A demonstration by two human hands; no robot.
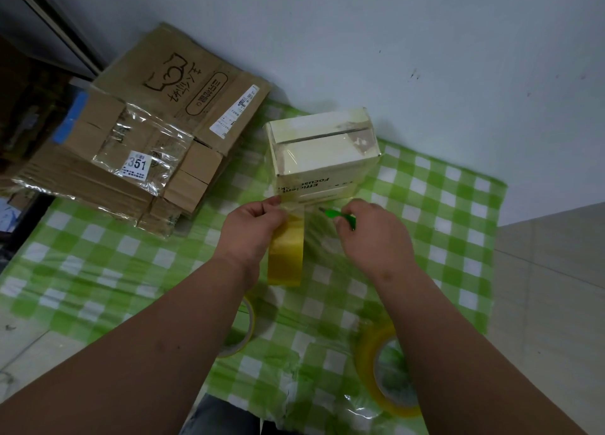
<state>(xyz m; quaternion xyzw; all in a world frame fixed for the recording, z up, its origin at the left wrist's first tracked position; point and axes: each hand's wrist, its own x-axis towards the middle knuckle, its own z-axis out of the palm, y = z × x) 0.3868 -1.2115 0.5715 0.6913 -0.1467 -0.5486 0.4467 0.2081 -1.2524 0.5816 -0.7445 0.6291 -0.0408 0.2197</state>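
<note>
- Centre frame: left hand (pixel 253 228) grips yellow tape roll (pixel 286 257), its strip running to the white box's (pixel 322 149) near lower edge.
- Right hand (pixel 376 235) pinches green cutter (pixel 340 216) beside the strip.
- Checked cloth (pixel 442 205) stretches right of the box; flattened cartons (pixel 137 146) lie upper left.

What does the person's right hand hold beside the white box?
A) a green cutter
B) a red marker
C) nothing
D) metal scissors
A: the right hand grips a small green cutter close to the white box, while the left hand holds the tape roll.
</note>
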